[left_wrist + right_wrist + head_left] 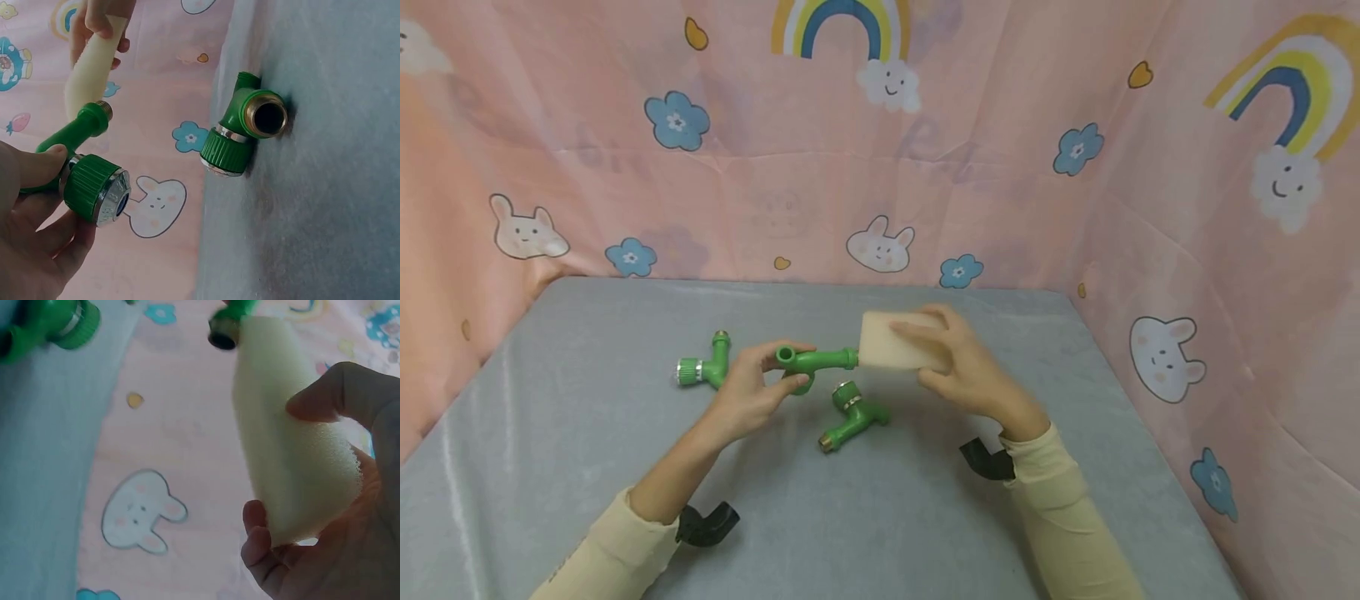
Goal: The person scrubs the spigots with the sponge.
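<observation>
Backdrop: pink cloth (775, 200) printed with rainbows, rabbits and blue flowers, hung behind a table (880, 533) covered in grey fabric.
Held tap: a green plastic tap (823, 360) with a ribbed knob and a brass-threaded end, raised above the table in the left hand (751, 393).
Left grip: closed about the tap's body, thumb on one side, fingers at the knob.
Tap's long axis: roughly left to right, threaded end pointing away from the left grip, toward the right hand (970, 367).
Sponge: a cream rectangular foam block (891, 340), also raised, its length running left to right.
Right grip: pinched over the block's right part, thumb and fingers on opposite faces.
Meeting point: threaded end right at the sponge's left edge; whether they touch, I cannot tell.
Middle green tap (856, 418): lying on the table below the held one, nearer the left hand.
Left-hand green tap (717, 367): on the table, just beyond the left hand.
</observation>
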Available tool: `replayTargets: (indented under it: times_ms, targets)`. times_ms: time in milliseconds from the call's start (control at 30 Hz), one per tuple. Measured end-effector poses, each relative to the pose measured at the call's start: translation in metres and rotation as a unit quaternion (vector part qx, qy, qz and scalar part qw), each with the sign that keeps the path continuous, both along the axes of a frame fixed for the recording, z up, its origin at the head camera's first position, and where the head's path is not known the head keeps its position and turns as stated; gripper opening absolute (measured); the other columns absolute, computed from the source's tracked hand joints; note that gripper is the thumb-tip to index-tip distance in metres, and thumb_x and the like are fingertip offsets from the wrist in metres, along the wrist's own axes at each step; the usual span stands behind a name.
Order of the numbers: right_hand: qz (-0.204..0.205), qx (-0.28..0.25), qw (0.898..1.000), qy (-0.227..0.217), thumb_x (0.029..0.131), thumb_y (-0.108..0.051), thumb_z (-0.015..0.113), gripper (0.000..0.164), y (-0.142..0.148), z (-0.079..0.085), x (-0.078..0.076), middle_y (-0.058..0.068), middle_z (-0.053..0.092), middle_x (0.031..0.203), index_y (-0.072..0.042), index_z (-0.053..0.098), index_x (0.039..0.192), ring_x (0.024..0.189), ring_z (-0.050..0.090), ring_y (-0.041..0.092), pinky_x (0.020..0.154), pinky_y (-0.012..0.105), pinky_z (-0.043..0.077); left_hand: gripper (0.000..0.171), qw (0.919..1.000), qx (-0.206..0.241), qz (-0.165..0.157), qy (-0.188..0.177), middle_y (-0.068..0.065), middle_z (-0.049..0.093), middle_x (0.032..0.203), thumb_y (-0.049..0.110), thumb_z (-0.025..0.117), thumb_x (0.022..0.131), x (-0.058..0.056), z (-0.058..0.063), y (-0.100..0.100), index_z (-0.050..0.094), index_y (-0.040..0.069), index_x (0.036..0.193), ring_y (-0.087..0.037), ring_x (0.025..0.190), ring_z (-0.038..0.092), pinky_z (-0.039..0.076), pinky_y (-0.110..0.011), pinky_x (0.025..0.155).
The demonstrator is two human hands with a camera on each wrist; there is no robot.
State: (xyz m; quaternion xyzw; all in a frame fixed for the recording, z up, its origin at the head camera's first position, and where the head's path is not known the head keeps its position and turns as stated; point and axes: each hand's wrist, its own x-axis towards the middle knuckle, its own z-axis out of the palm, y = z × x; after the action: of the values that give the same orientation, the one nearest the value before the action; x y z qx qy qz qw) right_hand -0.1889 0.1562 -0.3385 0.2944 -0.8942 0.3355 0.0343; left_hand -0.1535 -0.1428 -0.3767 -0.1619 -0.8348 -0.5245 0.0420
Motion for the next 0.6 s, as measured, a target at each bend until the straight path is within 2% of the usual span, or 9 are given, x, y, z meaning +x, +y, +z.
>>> replayTargets:
  times_ms: [100,200,267,433,600]
  targets:
    - [0.007,-0.022,1.0,-0.012,0.08,-0.004,0.063,0.065,0.0,0.003,0.002,0.017,0.04,0.149,-0.022,0.059,0.143,0.118,0.049,0.035,0.084,0.04,0.048,0.034,0.9994,-0.01,-0.002,0.032,-0.016,0.074,0.117,-0.002,0.074,0.087,0.001,0.001,0.001,0.07,0.001,0.121,-0.035,0.118,0.067,0.046,-0.058,0.11]
    - [0.052,-0.038,0.997,-0.037,0.085,-0.007,0.064,0.064,-0.008,0.003,0.005,0.013,0.04,0.149,-0.024,0.055,0.146,0.116,0.051,0.032,0.085,0.037,0.05,0.034,0.9963,-0.024,-0.007,0.082,-0.013,0.076,0.116,-0.003,0.075,0.086,0.002,0.003,0.002,0.071,0.003,0.118,-0.032,0.116,0.069,0.051,-0.05,0.107]
    - [0.074,-0.044,0.994,-0.06,0.088,-0.008,0.064,0.063,-0.012,0.002,0.005,0.013,0.04,0.149,-0.023,0.053,0.148,0.115,0.052,0.031,0.085,0.037,0.051,0.034,0.9913,-0.038,-0.004,0.126,-0.012,0.076,0.115,-0.005,0.076,0.084,0.002,0.002,0.002,0.072,0.004,0.117,-0.03,0.114,0.07,0.055,-0.045,0.102]
    - [0.054,-0.033,0.993,-0.096,0.09,-0.004,0.061,0.06,0.0,0.0,-0.001,0.014,0.041,0.148,-0.019,0.054,0.147,0.117,0.05,0.032,0.087,0.037,0.048,0.038,0.9712,-0.069,0.0,0.228,-0.011,0.076,0.115,-0.01,0.078,0.079,-0.001,-0.001,0.001,0.073,0.005,0.114,-0.029,0.112,0.071,0.057,-0.04,0.098]
    - [0.039,-0.035,0.993,-0.103,0.09,-0.002,0.06,0.058,0.017,0.001,-0.006,0.015,0.041,0.147,-0.016,0.055,0.146,0.116,0.049,0.033,0.083,0.037,0.048,0.043,0.9563,-0.084,-0.02,0.279,-0.01,0.076,0.112,-0.016,0.078,0.075,-0.003,-0.004,-0.001,0.073,0.005,0.112,-0.029,0.11,0.071,0.057,-0.038,0.098]
